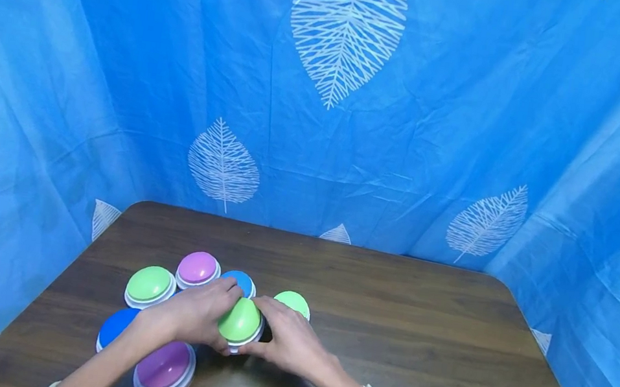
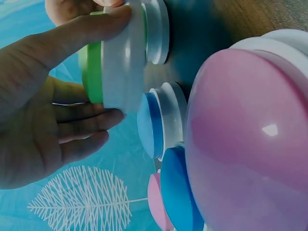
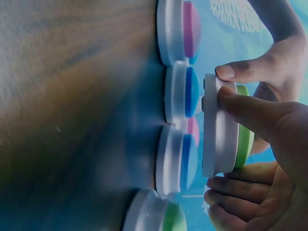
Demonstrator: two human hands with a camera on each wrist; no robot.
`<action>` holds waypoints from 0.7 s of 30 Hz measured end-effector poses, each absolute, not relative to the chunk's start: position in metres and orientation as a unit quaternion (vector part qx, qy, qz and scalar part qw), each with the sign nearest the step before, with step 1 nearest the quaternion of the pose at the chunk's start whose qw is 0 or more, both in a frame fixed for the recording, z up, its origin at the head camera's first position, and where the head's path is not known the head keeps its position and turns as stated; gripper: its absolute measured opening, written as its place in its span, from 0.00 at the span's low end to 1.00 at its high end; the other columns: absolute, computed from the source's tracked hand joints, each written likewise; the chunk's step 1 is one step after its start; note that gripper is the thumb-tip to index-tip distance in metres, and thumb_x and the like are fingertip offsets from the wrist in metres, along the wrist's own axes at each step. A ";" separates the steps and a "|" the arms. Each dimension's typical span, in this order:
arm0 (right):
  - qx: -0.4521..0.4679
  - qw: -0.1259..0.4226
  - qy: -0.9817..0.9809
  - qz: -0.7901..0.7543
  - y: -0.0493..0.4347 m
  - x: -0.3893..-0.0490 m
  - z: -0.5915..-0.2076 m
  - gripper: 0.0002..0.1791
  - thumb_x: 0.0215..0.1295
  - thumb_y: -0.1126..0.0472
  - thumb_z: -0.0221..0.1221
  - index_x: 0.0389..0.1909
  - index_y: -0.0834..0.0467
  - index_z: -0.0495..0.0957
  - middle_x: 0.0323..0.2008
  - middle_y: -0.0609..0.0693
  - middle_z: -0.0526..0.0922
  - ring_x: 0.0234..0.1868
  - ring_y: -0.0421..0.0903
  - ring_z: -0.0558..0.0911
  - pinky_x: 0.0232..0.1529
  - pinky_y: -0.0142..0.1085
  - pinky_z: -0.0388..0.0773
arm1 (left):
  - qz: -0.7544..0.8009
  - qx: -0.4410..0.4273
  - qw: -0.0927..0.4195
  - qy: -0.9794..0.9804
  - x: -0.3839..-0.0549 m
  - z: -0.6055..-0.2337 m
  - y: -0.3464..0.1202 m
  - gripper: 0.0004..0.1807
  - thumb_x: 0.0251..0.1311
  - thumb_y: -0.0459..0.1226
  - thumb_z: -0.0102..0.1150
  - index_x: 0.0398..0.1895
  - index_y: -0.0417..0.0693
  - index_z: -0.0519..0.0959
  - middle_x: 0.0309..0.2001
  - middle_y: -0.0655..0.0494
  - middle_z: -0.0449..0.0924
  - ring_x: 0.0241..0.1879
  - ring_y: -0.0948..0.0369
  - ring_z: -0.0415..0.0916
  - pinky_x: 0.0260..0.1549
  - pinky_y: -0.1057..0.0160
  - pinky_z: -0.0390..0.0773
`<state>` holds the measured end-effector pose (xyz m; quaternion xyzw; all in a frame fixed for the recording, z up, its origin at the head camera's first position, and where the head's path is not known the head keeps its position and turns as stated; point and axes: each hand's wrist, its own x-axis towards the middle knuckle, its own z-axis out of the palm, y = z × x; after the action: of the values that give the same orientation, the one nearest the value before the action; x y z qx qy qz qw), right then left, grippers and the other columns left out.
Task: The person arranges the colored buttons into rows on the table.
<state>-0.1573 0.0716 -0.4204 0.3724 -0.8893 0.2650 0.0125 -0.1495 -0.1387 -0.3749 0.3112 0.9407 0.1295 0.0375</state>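
Both hands hold one round push button with a green dome (image 1: 239, 323) and a white base, raised above the table. My left hand (image 1: 191, 314) grips its left side, thumb on the white base (image 2: 124, 72) in the left wrist view. On the opposite side my right hand (image 1: 290, 340) grips it, thumb along the base and fingers under the far edge. The right wrist view shows the button's underside edge (image 3: 210, 130) apart from the buttons on the table. Just behind the hands are a blue button (image 1: 240, 280) and another green button (image 1: 294, 301), partly hidden.
Left of the hands stand a pink button (image 1: 197, 267), a green button (image 1: 149, 285), a blue button (image 1: 115, 326) and a purple button (image 1: 165, 367). They rest on a dark wooden table (image 1: 414, 338). A blue leaf-print cloth (image 1: 412, 135) hangs behind and at both sides.
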 end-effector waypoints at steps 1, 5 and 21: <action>0.371 0.012 -0.889 0.267 0.073 -0.158 -0.419 0.33 0.51 0.46 0.74 0.57 0.51 0.75 0.49 0.40 0.79 0.47 0.35 0.77 0.48 0.32 0.76 | 0.134 0.312 0.031 0.940 -0.150 -0.375 -0.138 0.39 0.33 0.52 0.82 0.46 0.43 0.74 0.42 0.58 0.70 0.40 0.60 0.71 0.41 0.57 0.79; 0.373 0.015 -0.886 0.276 0.079 -0.161 -0.414 0.35 0.52 0.47 0.74 0.60 0.52 0.74 0.54 0.42 0.79 0.52 0.37 0.77 0.50 0.35 0.76 | 0.152 0.307 0.009 0.940 -0.152 -0.375 -0.136 0.40 0.34 0.53 0.82 0.49 0.44 0.74 0.45 0.57 0.71 0.42 0.60 0.72 0.41 0.56 0.79; 0.352 -0.010 -0.886 0.302 0.109 -0.170 -0.409 0.37 0.57 0.49 0.71 0.67 0.55 0.70 0.61 0.50 0.77 0.57 0.46 0.77 0.53 0.44 0.77 | 0.204 0.286 0.007 0.936 -0.165 -0.383 -0.116 0.41 0.39 0.53 0.80 0.55 0.44 0.75 0.44 0.59 0.70 0.41 0.62 0.71 0.40 0.59 0.78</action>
<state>-0.1703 0.1092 -0.4090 0.3523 -0.8859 0.3015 -0.0103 -0.1645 -0.1164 -0.3828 0.2862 0.9362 0.2036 0.0072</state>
